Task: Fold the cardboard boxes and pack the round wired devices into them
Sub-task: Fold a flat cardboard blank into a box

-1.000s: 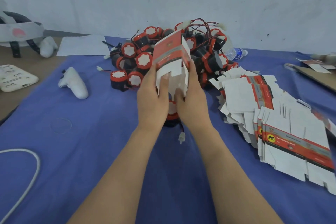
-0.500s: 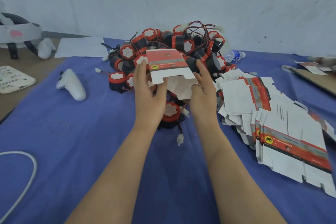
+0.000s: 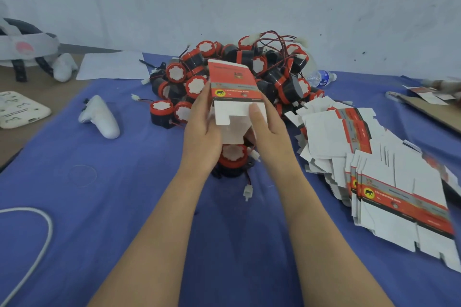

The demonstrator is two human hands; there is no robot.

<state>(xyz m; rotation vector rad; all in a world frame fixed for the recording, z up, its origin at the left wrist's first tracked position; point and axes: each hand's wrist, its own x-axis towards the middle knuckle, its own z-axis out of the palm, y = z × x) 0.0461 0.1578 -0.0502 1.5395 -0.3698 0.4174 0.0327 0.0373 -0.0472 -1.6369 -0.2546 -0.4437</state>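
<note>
Both hands hold one box (image 3: 234, 90) in the air, above the middle of the table (image 3: 124, 219), which has a blue cloth on it. The left hand (image 3: 202, 132) takes the box from its left side with the fingers curled round the edge, so this grip is closed on the box. The right hand (image 3: 270, 129) takes it from the right side, and its thumb (image 3: 255, 117) presses on a white flap at the lower end; this grip also holds the box. The box is opened into its shape. Its red band with a yellow mark faces the camera, and the white flaps at the near end are not folded in.

Just below the box, between the two hands, one device (image 3: 233, 157) stands on the cloth with its white face up, partly hidden by the left hand. Its wire goes to a white connector (image 3: 248, 192) that lies nearer to the person.

Behind the box there is a pile (image 3: 282, 75) of such devices, red and black, with wires tangled on top. To the right the flat boxes (image 3: 374, 157) lie in a spread heap.

On the left side a white controller (image 3: 99, 117) lies on the cloth, and a white cable (image 3: 42, 232) curves at the near left edge. A bottle (image 3: 321, 77) lies behind the pile.
</note>
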